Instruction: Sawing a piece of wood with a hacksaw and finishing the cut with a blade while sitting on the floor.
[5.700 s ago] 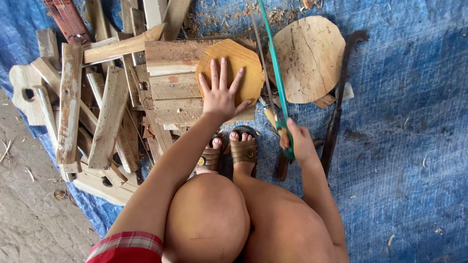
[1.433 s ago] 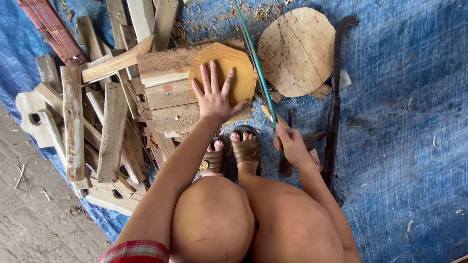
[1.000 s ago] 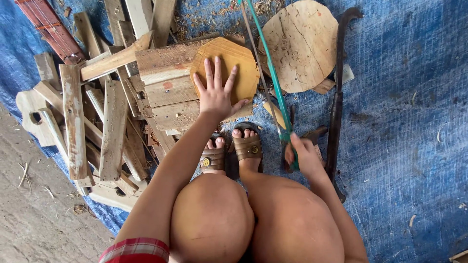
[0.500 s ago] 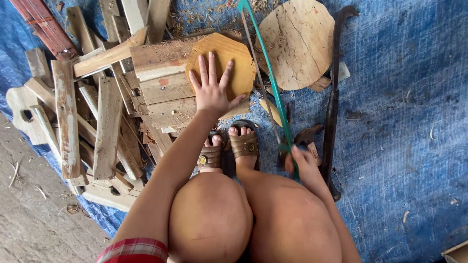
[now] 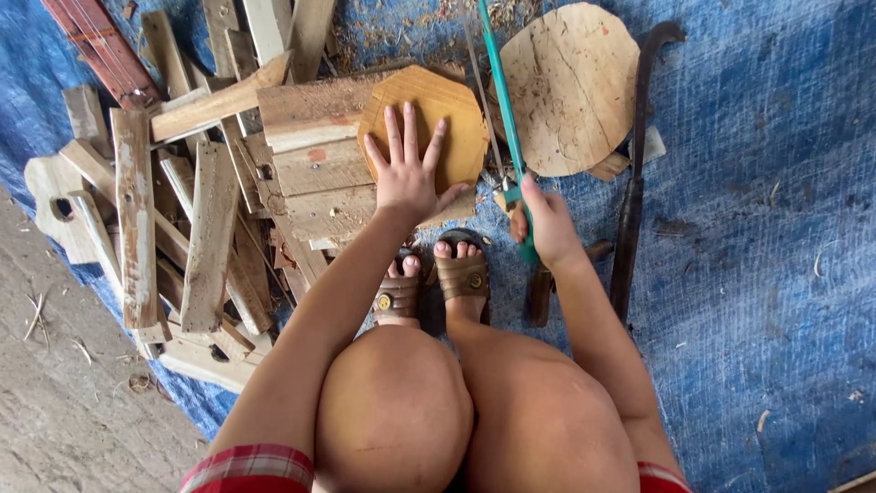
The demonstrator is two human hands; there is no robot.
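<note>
Bare concrete floor (image 5: 64, 429) runs down the left edge, and the blue tarp (image 5: 757, 274) covers everything from there to the right edge. Sitting on the tarp's left half is a messy pile of rough grey-brown wooden offcuts and planks (image 5: 182, 210), with a reddish slat (image 5: 96, 50) poking up toward the top left corner.

On the right side of that pile sits a flat orange-brown octagonal wooden piece (image 5: 429, 123), resting on stacked pale boards (image 5: 319, 164). Left hand (image 5: 408, 178) is pressed flat on the octagon's lower part, fingers spread apart and pointing up, thumb out to the right.

Just below, two feet in brown sandals (image 5: 438, 283) are planted on the tarp, bare knees filling the bottom middle.

Right of the octagon, right hand (image 5: 547, 224) is wrapped around the handle end of a green-framed hand saw (image 5: 502, 100), fingers clamped tight on it. The saw's frame runs up toward the top edge, right alongside the octagon's right side; can't tell if the blade is actually touching the wood.

Further right there's a round pale wooden disc (image 5: 570, 87) lying flat near the top edge, and a long dark curved iron bar (image 5: 634, 173) stretched along the tarp beside it.
</note>
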